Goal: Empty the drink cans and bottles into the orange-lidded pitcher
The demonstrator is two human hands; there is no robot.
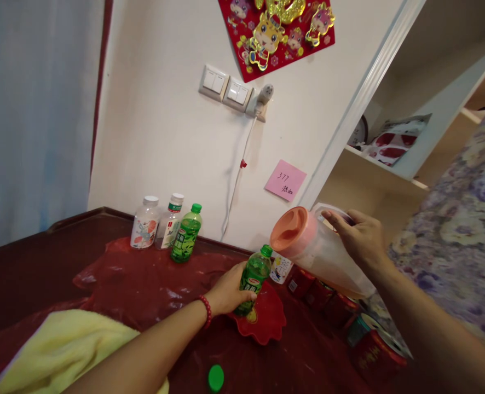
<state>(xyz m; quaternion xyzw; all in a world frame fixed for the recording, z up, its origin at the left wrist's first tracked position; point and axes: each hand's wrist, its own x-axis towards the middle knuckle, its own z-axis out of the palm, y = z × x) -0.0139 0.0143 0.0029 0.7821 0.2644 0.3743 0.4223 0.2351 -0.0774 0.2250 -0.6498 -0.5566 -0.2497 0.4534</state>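
Observation:
My left hand [231, 290] wraps round a green bottle [254, 278], which stands over a red scalloped dish [270, 320]. The bottle's top is bright green; whether a cap sits on it I cannot tell. My right hand [359, 238] grips the handle of a clear plastic pitcher [333, 260] with an orange lid [292, 232]. The pitcher is tilted, its lid end toward the bottle's top, apart from it. Some liquid lies in the pitcher's lower part. A loose green cap [215, 377] lies near the front edge of the view.
Another green bottle [186, 234] and two clear bottles with white caps [144, 224] stand by the wall. A yellow cloth [70, 347] lies at the left. Red cans [376, 355] and a white cup [281, 269] stand at the right.

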